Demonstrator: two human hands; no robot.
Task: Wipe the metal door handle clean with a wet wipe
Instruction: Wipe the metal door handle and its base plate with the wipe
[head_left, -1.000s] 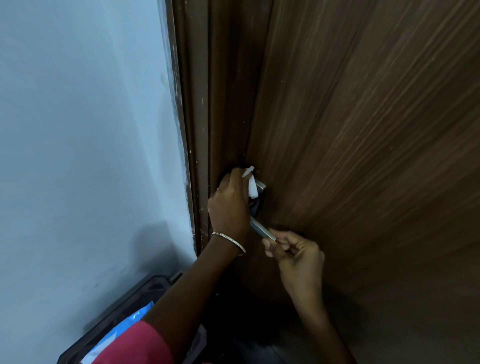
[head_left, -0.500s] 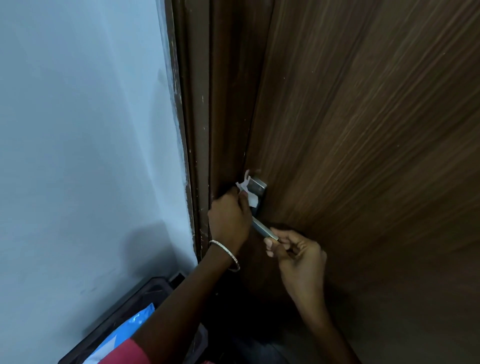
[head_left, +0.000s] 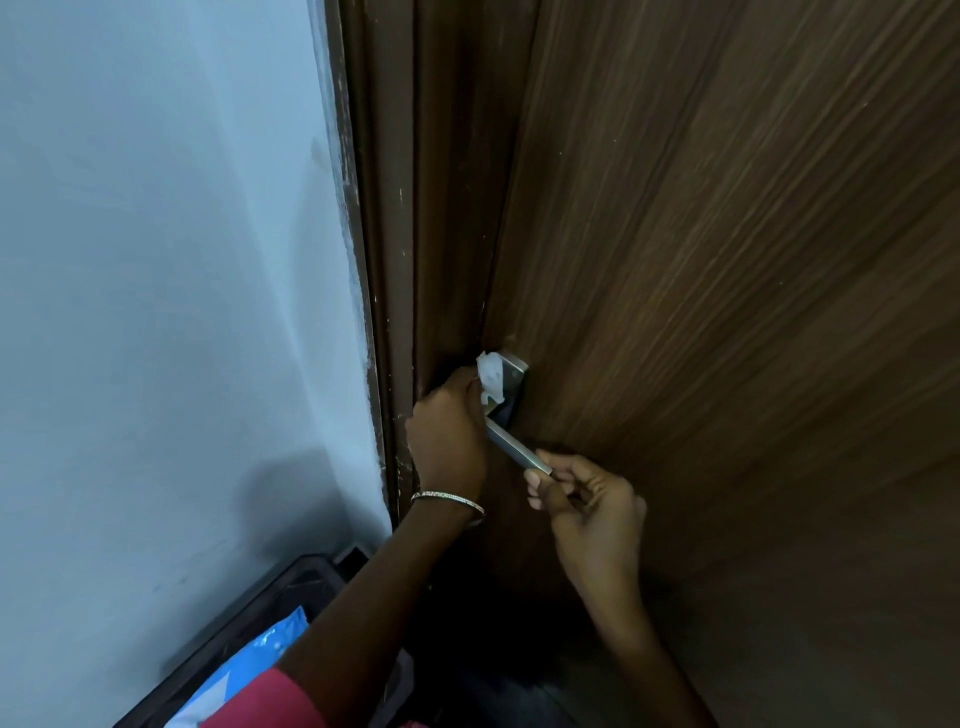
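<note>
Wet wipe (head_left: 490, 378) soft, limp: left hand (head_left: 448, 436) bunches it against rigid door handle (head_left: 514, 447) near door (head_left: 727, 260) edge; right hand (head_left: 587, 506) pinches lever tip.

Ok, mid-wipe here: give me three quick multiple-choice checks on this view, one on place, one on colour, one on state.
1. Where is the wet wipe?
A. on the floor
B. against the door handle's base plate, near the door edge
C. in the right hand

2. What colour is the wipe?
A. white
B. blue
C. pink

3. What is the right hand doing?
A. hanging free
B. flat on the door
C. pinching the lever's free end

Answers: 1 B, the left hand presses it on the plate. 2 A, it shows white against the metal. 3 C, its fingertips close on the lever tip.
</note>
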